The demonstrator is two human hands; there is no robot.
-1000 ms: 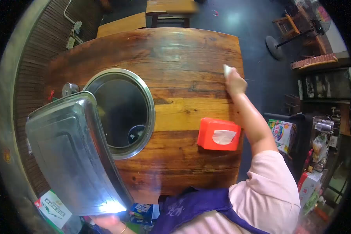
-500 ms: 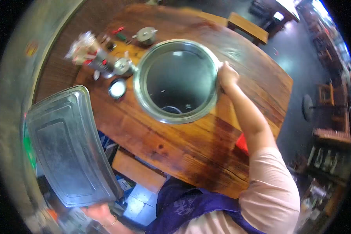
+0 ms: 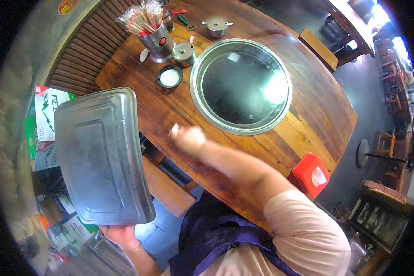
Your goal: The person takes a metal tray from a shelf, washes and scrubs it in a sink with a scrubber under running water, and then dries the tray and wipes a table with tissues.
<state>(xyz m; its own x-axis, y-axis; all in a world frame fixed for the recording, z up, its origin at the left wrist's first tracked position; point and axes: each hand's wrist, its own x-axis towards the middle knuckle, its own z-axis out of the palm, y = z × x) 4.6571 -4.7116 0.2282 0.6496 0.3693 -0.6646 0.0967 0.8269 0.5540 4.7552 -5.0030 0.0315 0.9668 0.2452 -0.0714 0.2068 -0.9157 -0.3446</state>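
My left hand (image 3: 120,233) grips the lower edge of a large grey plastic tub (image 3: 99,161), held upright on its side at the left of the table; the fingers behind it are partly hidden. My right hand (image 3: 191,139), smeared by motion, is closed above the near part of the wooden table (image 3: 170,161). A small white wad (image 3: 174,130), which looks like tissue, sticks out of its fingers. Beyond that hand lies the round dark cooking surface (image 3: 239,87) with a metal rim, set into the tabletop.
At the back left stand a metal holder of wrapped chopsticks (image 3: 157,43), a lidded metal pot (image 3: 184,54), a black bowl with white contents (image 3: 169,77) and another lidded pot (image 3: 217,27). A red tissue box (image 3: 311,175) sits right; a wooden bench (image 3: 168,186) is below the table edge.
My right hand has moved from the right rim of the round cooking surface leftward and nearer, over bare wood. The tub stays in my left hand. The view has shifted, showing the red tissue box fully.
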